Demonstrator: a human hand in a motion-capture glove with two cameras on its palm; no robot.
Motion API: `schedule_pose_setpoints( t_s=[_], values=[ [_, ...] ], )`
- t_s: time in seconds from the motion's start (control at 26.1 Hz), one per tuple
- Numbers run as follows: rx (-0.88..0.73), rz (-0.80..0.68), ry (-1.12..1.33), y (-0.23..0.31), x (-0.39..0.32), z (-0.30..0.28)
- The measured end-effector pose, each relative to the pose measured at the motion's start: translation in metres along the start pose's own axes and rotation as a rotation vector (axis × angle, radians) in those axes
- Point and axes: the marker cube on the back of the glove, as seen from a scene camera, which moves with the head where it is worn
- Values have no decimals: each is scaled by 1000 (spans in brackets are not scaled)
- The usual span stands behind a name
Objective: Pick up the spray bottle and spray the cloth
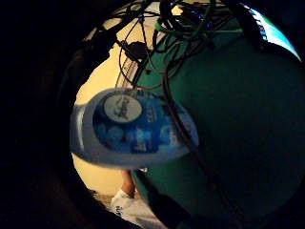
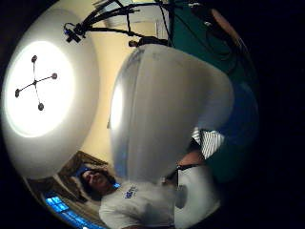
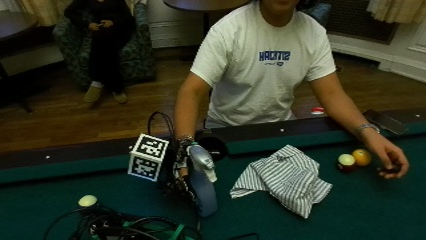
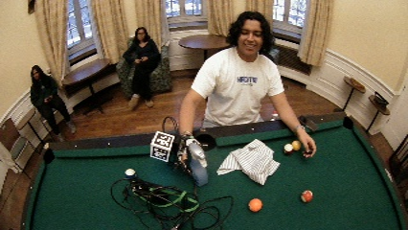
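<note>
**Operator:** One hand is working: the black-gloved right hand (image 3: 181, 170) has its fingers curled round the neck of the tall pale-blue plastic spray bottle with the grey-white trigger head (image 3: 202, 182). Confirm the bottle's position.

**Supervisor:** In the outside view, the bottle is upright, its base at or just above the green felt pool table (image 3: 373, 210); contact cannot be confirmed. The crumpled white cloth with thin dark stripes (image 3: 285, 180) lies flat on the felt, near the bottle and on the side its nozzle faces. Both palm views are filled by the bottle body, consistent with a closed grip.

**Operator:** Procedure for the spray step?

**Supervisor:** By my judgement, the pick-up is complete or nearly so; the spraying remains. Keep the bottle close to vertical so the dip tube stays submerged. Point the nozzle at the middle of the cloth, not its edge. Bring the nozzle near, without touching the fabric. Place the index finger on the trigger while the remaining fingers retain the neck.

**Operator:** Hazards?

**Supervisor:** The tangle of black and green cables (image 3: 126, 225) lies just beside the bottle's base; avoid snagging it. The bare left hand (image 3: 389, 160) rests by two pool balls (image 3: 354, 159), well apart from the cloth.
</note>
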Motion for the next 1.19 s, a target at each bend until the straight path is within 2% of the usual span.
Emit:
schedule_pose_setpoints(
  t_s=[0.77,1.19],
  values=[
    [48,-30,-14,-53,0,36],
    [171,-119,-40,-46,-23,34]
  ],
)
